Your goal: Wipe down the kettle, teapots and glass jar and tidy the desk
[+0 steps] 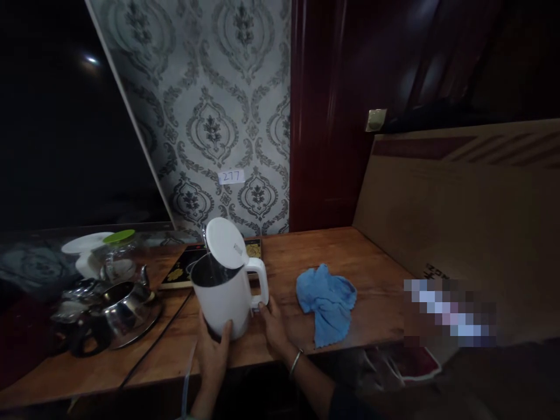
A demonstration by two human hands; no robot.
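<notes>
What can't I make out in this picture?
- Head view: the bottom inside the white kettle, hidden by its wall and shadow.
- Head view: part of the left hand, hidden behind the kettle.
- Head view: the print on the raised lid, too small to read.
- Head view: a patch of the cardboard box, covered by blurred squares.
- Head view: the rest of the dark screen, cut off by the left edge.

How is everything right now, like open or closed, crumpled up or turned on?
White electric kettle, lid flipped up
Left hand, curled around the kettle's body
Right hand, at the handle's lower end
Steel teapot, top open
Glass jug, green lid on top
Blue cloth, crumpled
Television, screen dark
Induction cooktop, can't tell if it's on
</notes>
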